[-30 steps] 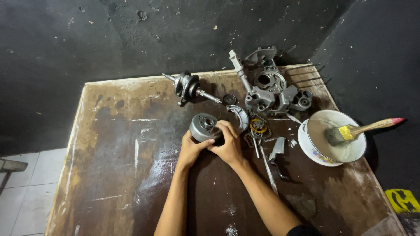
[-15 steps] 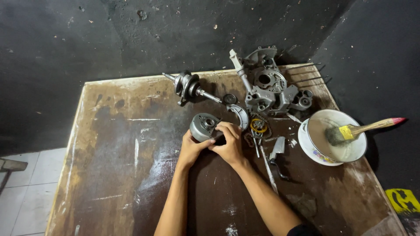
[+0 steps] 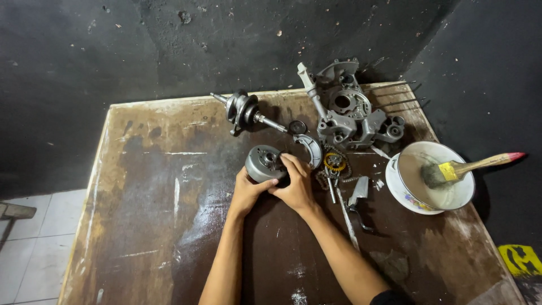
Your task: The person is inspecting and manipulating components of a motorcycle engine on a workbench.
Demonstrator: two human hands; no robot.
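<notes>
Since earlier frames: almost nothing moved; hands same spot, right fingers shifted slightly over drum top.

Head view: left hand (image 3: 248, 189) cupping near side of round grey metal flywheel drum (image 3: 264, 164), fingers clamped on its wall. Right hand (image 3: 294, 183) over drum's right edge, fingers curled tight on rim. Drum resting mid worn brown wooden surface (image 3: 147, 197). Behind: steel crankshaft (image 3: 244, 110), grey cast engine casing (image 3: 353, 116). Right: white bowl (image 3: 406, 195) holding wooden-handled brush (image 3: 471, 168).
</notes>
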